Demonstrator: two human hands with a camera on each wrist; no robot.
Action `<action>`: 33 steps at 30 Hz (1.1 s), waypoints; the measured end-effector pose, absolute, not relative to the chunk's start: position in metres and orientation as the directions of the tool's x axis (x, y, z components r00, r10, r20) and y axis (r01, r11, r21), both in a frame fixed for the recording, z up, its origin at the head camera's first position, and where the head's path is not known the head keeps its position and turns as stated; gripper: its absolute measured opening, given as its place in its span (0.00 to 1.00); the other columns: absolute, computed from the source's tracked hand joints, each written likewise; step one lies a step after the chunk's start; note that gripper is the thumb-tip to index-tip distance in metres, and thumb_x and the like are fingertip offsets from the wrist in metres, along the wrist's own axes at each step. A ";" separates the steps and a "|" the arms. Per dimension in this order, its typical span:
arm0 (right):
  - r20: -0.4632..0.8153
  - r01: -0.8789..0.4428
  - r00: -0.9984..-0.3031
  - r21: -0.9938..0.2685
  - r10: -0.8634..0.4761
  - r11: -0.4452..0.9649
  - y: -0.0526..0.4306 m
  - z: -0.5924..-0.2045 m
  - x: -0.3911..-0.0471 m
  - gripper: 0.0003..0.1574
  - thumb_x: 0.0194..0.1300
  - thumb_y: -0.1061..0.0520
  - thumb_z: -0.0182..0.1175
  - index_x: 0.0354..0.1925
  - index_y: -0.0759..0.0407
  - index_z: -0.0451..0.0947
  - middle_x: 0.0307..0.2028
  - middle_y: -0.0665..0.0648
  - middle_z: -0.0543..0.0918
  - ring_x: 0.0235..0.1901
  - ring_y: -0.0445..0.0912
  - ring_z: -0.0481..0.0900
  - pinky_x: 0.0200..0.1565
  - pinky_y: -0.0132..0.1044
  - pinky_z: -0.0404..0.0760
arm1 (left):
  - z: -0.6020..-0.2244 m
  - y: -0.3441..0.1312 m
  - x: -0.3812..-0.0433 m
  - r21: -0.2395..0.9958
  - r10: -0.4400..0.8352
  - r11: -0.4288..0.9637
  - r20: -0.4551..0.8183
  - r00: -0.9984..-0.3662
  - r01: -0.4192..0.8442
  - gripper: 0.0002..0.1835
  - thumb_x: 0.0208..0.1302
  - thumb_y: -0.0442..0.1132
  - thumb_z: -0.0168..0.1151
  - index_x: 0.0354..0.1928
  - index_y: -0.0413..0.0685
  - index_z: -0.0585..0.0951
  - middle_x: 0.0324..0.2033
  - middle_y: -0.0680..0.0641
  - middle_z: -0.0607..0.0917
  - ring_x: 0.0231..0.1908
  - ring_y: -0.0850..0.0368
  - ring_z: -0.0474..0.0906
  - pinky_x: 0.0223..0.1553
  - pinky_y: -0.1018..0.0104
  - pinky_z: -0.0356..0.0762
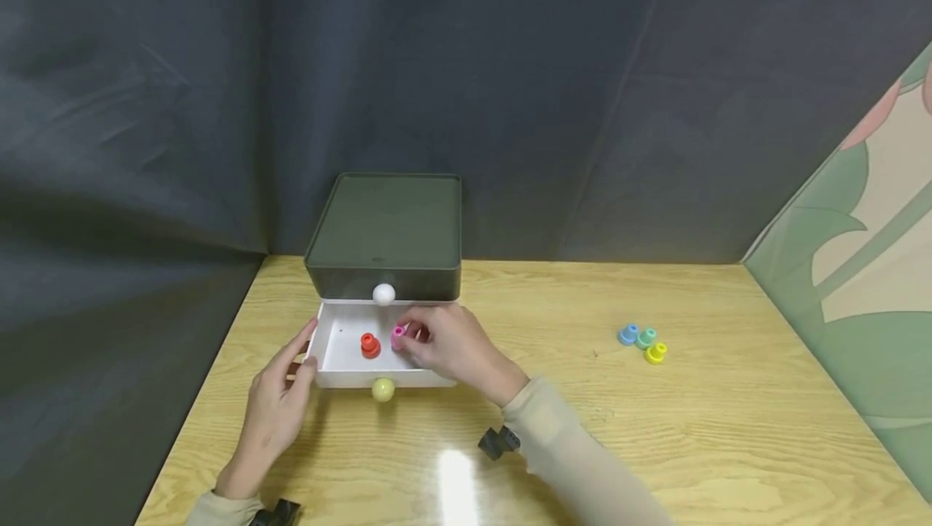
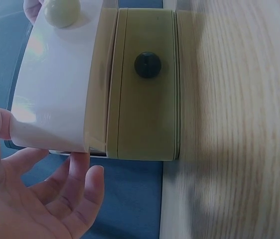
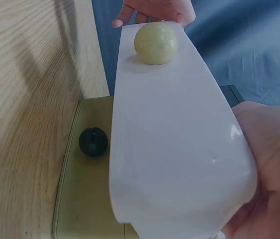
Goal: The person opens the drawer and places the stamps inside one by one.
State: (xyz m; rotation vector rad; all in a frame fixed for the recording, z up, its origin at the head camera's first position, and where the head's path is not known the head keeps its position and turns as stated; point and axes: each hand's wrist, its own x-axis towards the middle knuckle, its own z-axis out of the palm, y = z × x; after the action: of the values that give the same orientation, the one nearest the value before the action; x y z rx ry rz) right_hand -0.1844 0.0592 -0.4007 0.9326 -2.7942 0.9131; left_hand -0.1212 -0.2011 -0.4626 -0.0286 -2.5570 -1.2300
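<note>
A white drawer (image 1: 351, 379) with a yellow-green knob (image 1: 383, 389) stands pulled out of a small dark green cabinet (image 1: 393, 222). My left hand (image 1: 275, 409) holds its front left corner, thumb at the front and fingers along the side wall (image 2: 102, 79). My right hand (image 1: 455, 348) reaches over the drawer's right side and pinches a small pink stepped peg (image 1: 396, 337) inside it. To the left of that, a red peg (image 1: 370, 345) of like shape stands on the drawer floor. In the right wrist view the drawer front (image 3: 179, 134) hides the pegs.
Blue (image 1: 629, 334), teal (image 1: 646, 337) and yellow (image 1: 656, 353) pegs stand close together on the wooden table (image 1: 582, 405), at right. Above the pulled-out drawer is a white knob (image 1: 383, 294); below it, an olive drawer front (image 2: 144, 114) bears a dark knob (image 2: 147, 64). Dark curtains (image 1: 466, 89) hang behind.
</note>
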 end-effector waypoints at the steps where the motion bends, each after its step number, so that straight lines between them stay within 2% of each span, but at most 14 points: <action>1: 0.225 -0.559 -0.820 -0.516 -0.526 0.649 0.059 -0.401 -0.184 0.07 0.70 0.52 0.73 0.44 0.52 0.90 0.33 0.46 0.92 0.29 0.33 0.83 0.36 0.29 0.78 | -0.463 -0.201 -0.121 0.760 -0.112 0.633 0.281 -0.953 0.149 0.29 0.79 0.35 0.52 0.78 0.57 0.73 0.61 0.38 0.86 0.40 0.64 0.81 0.38 0.70 0.79; 5: 0.202 -0.541 -0.832 -0.501 -0.516 0.676 0.058 -0.400 -0.183 0.07 0.69 0.49 0.74 0.43 0.50 0.91 0.32 0.43 0.91 0.29 0.32 0.83 0.36 0.30 0.77 | -0.464 -0.201 -0.120 0.761 -0.115 0.631 0.283 -0.952 0.150 0.28 0.79 0.35 0.52 0.78 0.57 0.73 0.61 0.39 0.86 0.40 0.66 0.81 0.39 0.71 0.79; 14: 0.194 -0.530 -0.841 -0.482 -0.505 0.698 0.055 -0.400 -0.183 0.08 0.68 0.48 0.74 0.43 0.48 0.92 0.31 0.41 0.91 0.30 0.32 0.83 0.34 0.32 0.75 | -0.463 -0.200 -0.119 0.759 -0.115 0.635 0.280 -0.953 0.146 0.28 0.79 0.36 0.51 0.79 0.57 0.73 0.62 0.39 0.86 0.40 0.63 0.81 0.39 0.71 0.79; 24: 0.155 -0.505 -0.854 -0.473 -0.496 0.722 0.054 -0.399 -0.183 0.08 0.67 0.48 0.75 0.43 0.47 0.92 0.32 0.41 0.91 0.30 0.32 0.82 0.33 0.32 0.74 | -0.464 -0.200 -0.120 0.759 -0.119 0.632 0.297 -0.948 0.158 0.28 0.79 0.35 0.51 0.78 0.55 0.73 0.63 0.39 0.85 0.40 0.69 0.79 0.40 0.72 0.79; 33: 0.169 -0.514 -0.849 -0.488 -0.501 0.706 0.056 -0.402 -0.183 0.14 0.69 0.47 0.74 0.48 0.51 0.91 0.33 0.43 0.92 0.32 0.33 0.84 0.37 0.32 0.78 | -0.465 -0.200 -0.120 0.766 -0.122 0.627 0.279 -0.952 0.144 0.28 0.80 0.36 0.51 0.78 0.56 0.73 0.65 0.39 0.85 0.40 0.68 0.79 0.40 0.72 0.79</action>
State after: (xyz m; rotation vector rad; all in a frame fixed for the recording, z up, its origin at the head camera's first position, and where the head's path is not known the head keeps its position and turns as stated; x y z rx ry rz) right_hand -0.1831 0.0564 -0.4016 0.8569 -2.8798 0.8347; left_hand -0.1200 -0.2002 -0.4652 -0.0172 -2.5472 -1.2378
